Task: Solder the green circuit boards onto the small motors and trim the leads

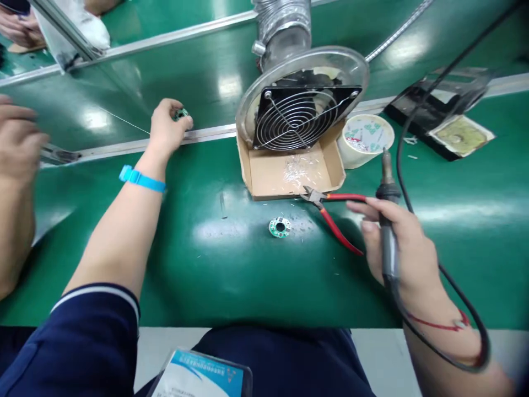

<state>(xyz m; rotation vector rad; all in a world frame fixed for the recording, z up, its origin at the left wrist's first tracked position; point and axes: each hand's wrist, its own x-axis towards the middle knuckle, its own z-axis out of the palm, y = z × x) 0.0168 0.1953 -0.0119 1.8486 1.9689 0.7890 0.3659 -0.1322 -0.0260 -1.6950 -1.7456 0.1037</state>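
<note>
My left hand, with a blue band on its wrist, reaches to the metal strip at the back of the bench. Its fingers close round a small green circuit board, partly covered by them. My right hand grips a soldering iron, tip pointing up and away from me. Beside that hand lie red-handled cutters, jaws apart against the cardboard tray's front edge. A ring-shaped green circuit board lies flat on the mat in front of the tray.
A cardboard tray with wire clippings stands under a fan in a duct hood. Right of it are a white tub and a soldering iron stand. The iron's black cable loops at right. Another person's hand is at left.
</note>
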